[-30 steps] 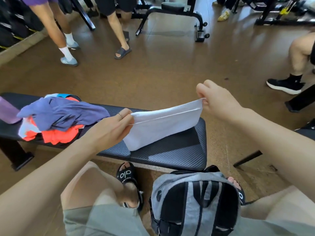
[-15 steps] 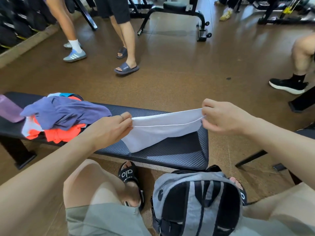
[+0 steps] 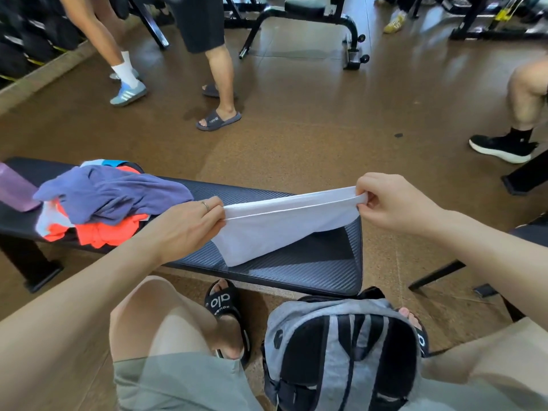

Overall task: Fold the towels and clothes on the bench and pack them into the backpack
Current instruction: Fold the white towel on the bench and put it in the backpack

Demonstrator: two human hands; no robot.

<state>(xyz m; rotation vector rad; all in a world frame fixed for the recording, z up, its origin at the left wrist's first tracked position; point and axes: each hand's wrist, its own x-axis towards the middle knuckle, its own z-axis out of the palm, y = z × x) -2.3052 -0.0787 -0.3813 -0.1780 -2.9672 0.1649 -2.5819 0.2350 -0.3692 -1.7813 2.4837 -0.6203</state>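
The black padded bench (image 3: 311,262) is stretching across the middle of the frame, from the left edge to just right of centre. Below it, at the bottom centre, the grey and black backpack (image 3: 341,357) is standing on the floor between the person's feet, and whether it is open cannot be told from here. On the left part of the bench a heap of unfolded clothes (image 3: 112,200) is lying, a purple garment on top of an orange one, with a purple bottle (image 3: 14,191) beside it at the far left.

The white towel (image 3: 284,229) is hanging doubled over the right end of the bench. Compared with a second ago, its top edge is being held lower and more level, and its lower fold is lying on the pad rather than dangling free; the right hand is sitting lower than it was. That suggests the fold is being laid down onto the bench, so this first piece is nearly folded, while the heap is waiting untouched and nothing is packed yet.

The left hand (image 3: 184,229), centre left, is pinching the towel's left corners between thumb and curled fingers. The right hand (image 3: 391,203), centre right, is pinching the right corners the same way, so the towel is spanning taut between the two hands.
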